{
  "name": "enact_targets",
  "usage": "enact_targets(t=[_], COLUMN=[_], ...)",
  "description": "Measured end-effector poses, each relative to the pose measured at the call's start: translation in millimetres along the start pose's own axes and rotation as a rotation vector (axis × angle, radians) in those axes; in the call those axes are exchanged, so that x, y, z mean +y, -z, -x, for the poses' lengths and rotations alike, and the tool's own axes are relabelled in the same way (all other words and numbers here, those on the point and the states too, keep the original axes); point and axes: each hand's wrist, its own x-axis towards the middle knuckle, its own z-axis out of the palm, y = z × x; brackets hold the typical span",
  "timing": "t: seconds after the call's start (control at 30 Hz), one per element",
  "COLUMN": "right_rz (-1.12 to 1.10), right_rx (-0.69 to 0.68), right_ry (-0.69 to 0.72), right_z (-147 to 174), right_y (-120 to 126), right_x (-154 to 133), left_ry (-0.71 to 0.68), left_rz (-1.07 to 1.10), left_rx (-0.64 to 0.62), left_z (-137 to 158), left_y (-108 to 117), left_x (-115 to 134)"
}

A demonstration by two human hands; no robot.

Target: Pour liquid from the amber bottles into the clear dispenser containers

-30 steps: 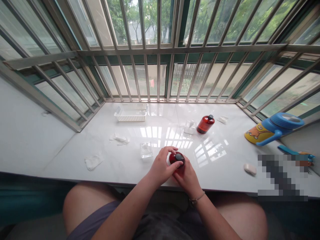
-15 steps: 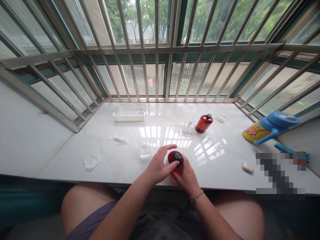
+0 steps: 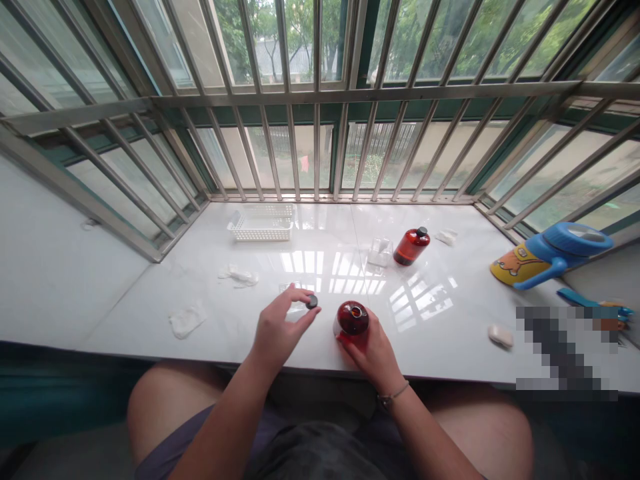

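Note:
Between the thumb and fingers of my left hand (image 3: 280, 327) is a small black bottle cap (image 3: 312, 302), held in the air left of the bottle. My right hand (image 3: 375, 350) wraps round the side of a red-amber bottle (image 3: 353, 319), whose round mouth is uncovered and faces up. Behind my left fingers is a clear glass container (image 3: 296, 303), mostly hidden by them. A second red-amber bottle (image 3: 412, 247) with its black cap on stands farther back, beside another clear glass container (image 3: 380, 253).
A white perforated basket (image 3: 263, 233) is at the back left. Crumpled white tissues (image 3: 187, 320) lie on the white tabletop (image 3: 240, 337). On the right are a blue and yellow drink bottle (image 3: 545, 257) and a small pale case (image 3: 501, 337). Metal bars (image 3: 320, 97) line the window.
The black cap has come off the bottle and moved left in my left hand. My right hand has stayed on the bottle, and its mouth now shows.

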Motion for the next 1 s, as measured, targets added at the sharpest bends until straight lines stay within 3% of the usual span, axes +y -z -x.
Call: enact_targets(t=[0.17,0.27,0.4,0.53,0.63,0.8,1.0], right_rz=[0.006,-0.005,-0.012,-0.019,-0.021,-0.023,-0.022], right_rx=[-0.002,-0.001,-0.001,-0.008,-0.004,-0.012,-0.034], right_ry=[-0.006,-0.034,-0.046,-0.052,-0.051,-0.069,-0.037], right_z=[1.6,2.4,2.8,2.6,2.9,0.8,-6.8], right_y=[-1.2,-1.8,-2.4,-2.1,-1.7,-2.0,2.0], right_x=[3.1,2.6,1.4,1.0,0.9,1.4,-3.1], left_ry=[0.228,0.377,0.500,0.480,0.461,0.368,0.533], left_rz=[-0.332,-0.476,-0.563,-0.622,-0.658,-0.441,-0.244], left_rx=[0.064,-0.071,-0.222,-0.217,-0.147,-0.156,-0.290], left_z=[16.0,22.4,25.7,26.7,26.2,19.1,0.1], left_y=[65.6,89.4,98.6,96.6,89.8,59.8,18.5], left_x=[-48.8,-82.0,-119.6,-140.6,-141.4,-116.3,-90.0])
